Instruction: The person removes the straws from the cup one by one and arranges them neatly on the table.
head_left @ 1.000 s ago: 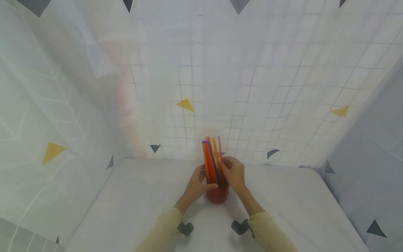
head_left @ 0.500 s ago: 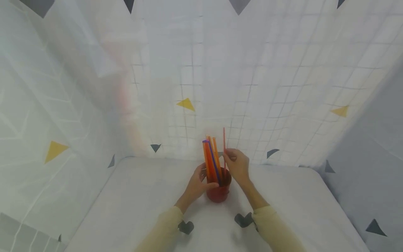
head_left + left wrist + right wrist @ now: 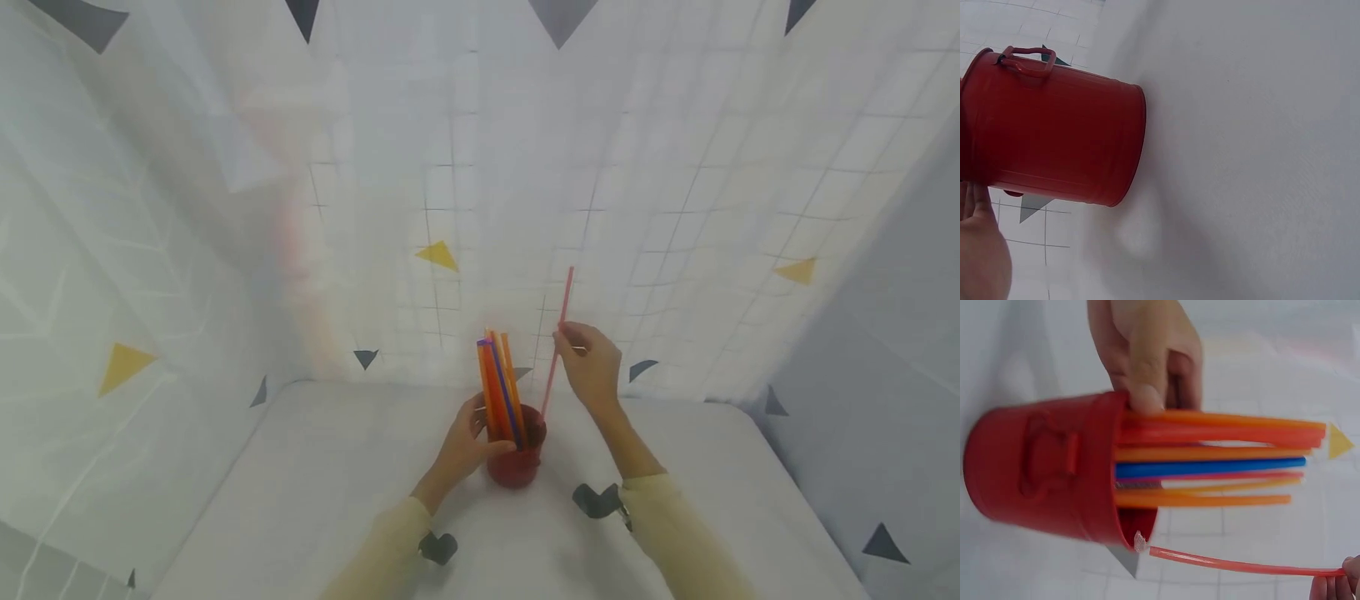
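Note:
A small red metal bucket (image 3: 513,471) stands upright on the white table, its side handle (image 3: 1050,456) facing the right wrist view. Several plastic straws, mostly orange, with a blue straw (image 3: 1210,467) among them, lean together inside. My left hand (image 3: 463,450) grips the bucket at the rim, thumb across the front beside the straws and fingers behind. With thumb and fingertips, my right hand (image 3: 592,367) pinches one reddish-pink straw (image 3: 1229,564) near its middle. This straw tilts up to the right, its lower end right at the bucket's rim, near a small clear scrap (image 3: 1140,542).
White sheeting (image 3: 660,167) with grid lines rises behind the table (image 3: 330,500) and at both sides. It bears yellow triangles (image 3: 438,255) and grey ones. Dark wrist-worn pieces (image 3: 597,502) show at the sleeves.
My right hand has drawn the reddish-pink straw up and to the right, from among the others to the bucket's rim. My left hand stays at the bucket.

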Demonstrator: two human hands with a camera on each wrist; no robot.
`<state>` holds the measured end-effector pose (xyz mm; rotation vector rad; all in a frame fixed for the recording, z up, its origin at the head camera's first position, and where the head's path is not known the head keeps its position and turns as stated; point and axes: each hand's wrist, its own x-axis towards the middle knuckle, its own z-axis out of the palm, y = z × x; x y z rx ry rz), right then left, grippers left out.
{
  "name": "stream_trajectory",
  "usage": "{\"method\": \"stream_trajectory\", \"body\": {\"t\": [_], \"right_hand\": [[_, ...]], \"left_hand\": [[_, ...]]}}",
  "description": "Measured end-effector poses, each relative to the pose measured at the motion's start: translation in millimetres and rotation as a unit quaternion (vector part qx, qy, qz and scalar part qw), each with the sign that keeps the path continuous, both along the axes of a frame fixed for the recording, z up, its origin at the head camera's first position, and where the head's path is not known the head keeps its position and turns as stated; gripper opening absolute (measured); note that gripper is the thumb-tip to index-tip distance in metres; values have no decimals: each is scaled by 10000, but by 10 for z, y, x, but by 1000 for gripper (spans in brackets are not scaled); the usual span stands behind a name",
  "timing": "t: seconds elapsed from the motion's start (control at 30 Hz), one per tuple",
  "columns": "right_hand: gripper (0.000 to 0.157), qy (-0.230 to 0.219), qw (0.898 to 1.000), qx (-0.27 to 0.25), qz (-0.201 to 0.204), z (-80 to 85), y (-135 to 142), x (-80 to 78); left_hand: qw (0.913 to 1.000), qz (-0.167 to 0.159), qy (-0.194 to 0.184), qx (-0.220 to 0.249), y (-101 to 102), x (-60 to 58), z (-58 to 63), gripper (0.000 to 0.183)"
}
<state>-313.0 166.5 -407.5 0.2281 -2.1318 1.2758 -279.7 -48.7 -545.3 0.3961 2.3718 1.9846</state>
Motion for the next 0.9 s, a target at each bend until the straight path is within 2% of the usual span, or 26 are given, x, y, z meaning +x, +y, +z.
{"method": "stream_trajectory", "body": {"t": [0.13,0.23,0.37,0.5,0.63,0.77,0.9], "right_hand": [[26,-62,9998,24,-171,61,95,6],[28,-254,9994,72,-237,18,160,9],[30,-722,9969,126,-282,-158,224,12],[31,-1255,9915,159,-305,-406,276,33],[35,-1892,9814,82,-326,-649,327,75],[41,-2566,9660,-129,-294,-855,370,108],[39,-3110,9496,-280,-284,-1009,416,112]], "left_hand": [[10000,4,17,-6,-14,2,-10,93],[10000,24,-13,-43,-20,14,2,94],[10000,19,-23,-65,-26,26,24,94],[10000,-3,5,-48,-27,28,28,92],[10000,-32,37,-10,-19,35,15,91],[10000,-24,19,-19,-8,34,11,91],[10000,-27,11,-10,-2,14,10,92]]}}
